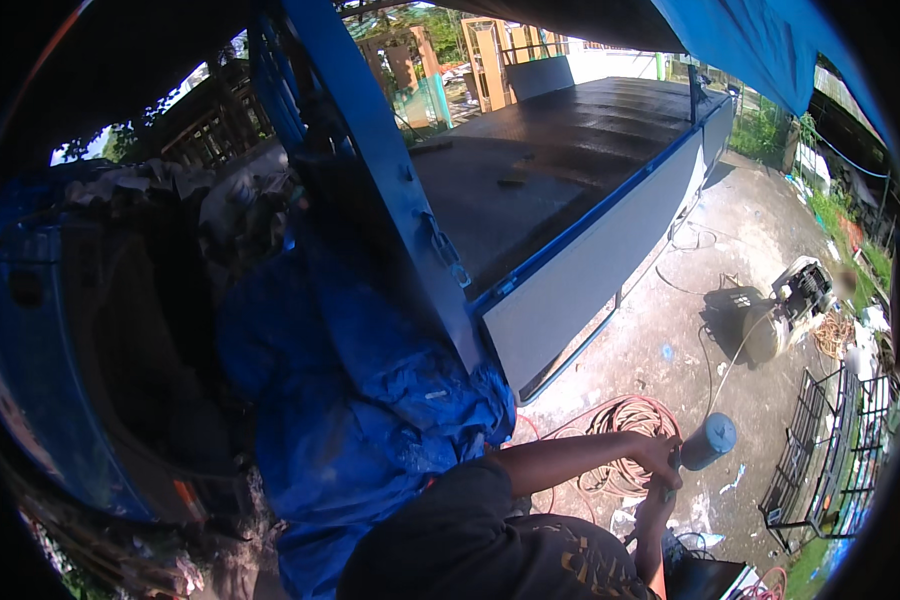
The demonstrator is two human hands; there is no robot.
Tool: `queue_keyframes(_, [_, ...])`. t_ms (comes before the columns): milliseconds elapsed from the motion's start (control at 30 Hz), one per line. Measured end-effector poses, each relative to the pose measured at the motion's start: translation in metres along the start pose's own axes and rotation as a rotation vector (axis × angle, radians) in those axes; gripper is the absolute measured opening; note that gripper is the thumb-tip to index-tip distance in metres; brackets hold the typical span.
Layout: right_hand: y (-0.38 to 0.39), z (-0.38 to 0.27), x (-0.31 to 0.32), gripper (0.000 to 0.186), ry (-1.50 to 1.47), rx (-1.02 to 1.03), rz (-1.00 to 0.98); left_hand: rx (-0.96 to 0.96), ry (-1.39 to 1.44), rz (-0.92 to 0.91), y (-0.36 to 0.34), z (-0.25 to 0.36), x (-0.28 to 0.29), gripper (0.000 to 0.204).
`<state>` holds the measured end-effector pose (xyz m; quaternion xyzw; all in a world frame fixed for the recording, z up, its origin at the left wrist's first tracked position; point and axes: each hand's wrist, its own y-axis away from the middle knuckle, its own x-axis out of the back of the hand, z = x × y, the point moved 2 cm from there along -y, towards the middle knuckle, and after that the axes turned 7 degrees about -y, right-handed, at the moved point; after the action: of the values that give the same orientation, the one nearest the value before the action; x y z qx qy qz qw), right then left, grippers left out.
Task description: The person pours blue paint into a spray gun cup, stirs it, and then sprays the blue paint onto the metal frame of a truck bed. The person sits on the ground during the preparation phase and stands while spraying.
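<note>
I hold a spray gun with a blue cup [708,441] above the concrete floor at lower right. My left hand [658,455] reaches in from the left and is closed on the upper part of the gun. My right hand [657,500] comes up from below and is closed on the gun just under it; its fingers are partly hidden. A thin hose runs from near the cup toward a compressor [770,335]. Behind my hands lies a coil of red hose [615,425] on the floor.
A truck bed with grey side panel [580,270] and blue post [390,180] fills the upper middle. Crumpled blue tarp [340,400] hangs beside it, near a blue vehicle body [50,330]. Black metal racks [810,450] lie at the right; another blue tarp [750,50] hangs overhead.
</note>
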<state>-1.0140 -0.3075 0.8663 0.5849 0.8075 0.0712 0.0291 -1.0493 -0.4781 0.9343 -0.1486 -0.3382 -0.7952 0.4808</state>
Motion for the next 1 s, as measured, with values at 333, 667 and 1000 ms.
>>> queue_keyframes(333, [0.005, -0.008, -0.004, 0.029, 0.023, 0.004, 0.006, -0.008, 0.048, 0.0, 0.011, 0.004, 0.006, 0.143])
queue_keyframes(667, [0.01, -0.02, -0.009, 0.029, 0.057, 0.172, -0.005, 0.025, 0.026, 0.005, 0.014, 0.007, 0.006, 0.146])
queue_keyframes(1000, [0.004, -0.002, -0.001, 0.034, 0.077, 0.0, 0.013, 0.014, 0.008, 0.008, 0.001, -0.004, -0.001, 0.145])
